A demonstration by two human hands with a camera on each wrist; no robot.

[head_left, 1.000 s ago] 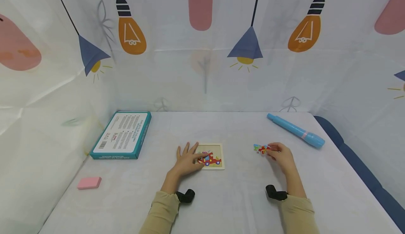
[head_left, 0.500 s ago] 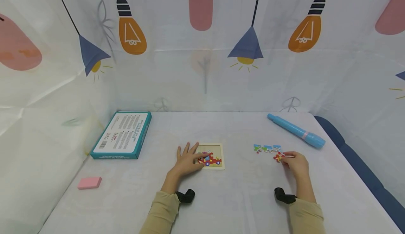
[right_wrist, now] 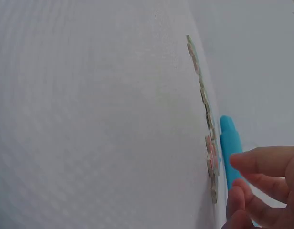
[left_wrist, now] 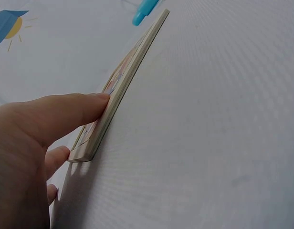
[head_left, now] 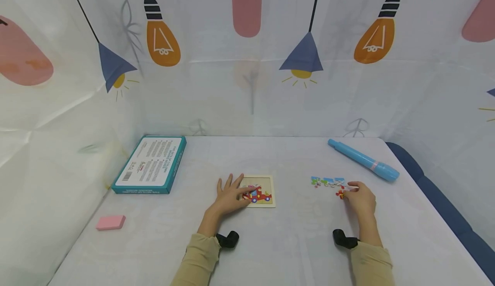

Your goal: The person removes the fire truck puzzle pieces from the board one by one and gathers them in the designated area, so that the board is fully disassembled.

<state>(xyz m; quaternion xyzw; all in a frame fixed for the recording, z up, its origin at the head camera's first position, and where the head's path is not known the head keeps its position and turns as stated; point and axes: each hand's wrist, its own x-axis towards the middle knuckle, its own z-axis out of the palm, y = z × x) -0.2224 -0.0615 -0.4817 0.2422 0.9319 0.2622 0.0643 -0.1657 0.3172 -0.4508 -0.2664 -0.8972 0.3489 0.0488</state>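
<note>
A small wooden tray puzzle (head_left: 267,179) lies mid-table, with a red vehicle picture (head_left: 260,195) in its lower part. My left hand (head_left: 226,198) rests on its left side, fingers spread. In the left wrist view, a fingertip (left_wrist: 103,98) presses on the edge of the wooden tray (left_wrist: 125,86). To the right, a row of blue-topped jigsaw pieces (head_left: 328,182) lies flat. Just below its right end is a red jigsaw piece (head_left: 340,192), with my right hand (head_left: 361,198) right beside it. In the right wrist view, the thumb and fingers of that hand (right_wrist: 266,186) are apart and hold nothing.
A light-blue tube-shaped object (head_left: 363,160) lies behind the right hand. At the back left is a teal-edged box (head_left: 148,163), and a pink block (head_left: 111,222) sits in front of it. Black cameras (head_left: 228,239) are strapped to both wrists. A printed white sheet (head_left: 216,96) hangs behind the table.
The right hand has drawn right and nearer with the red piece, set it down below the row, and let go of it. The blue-topped row has come into sight. The left hand stays put.
</note>
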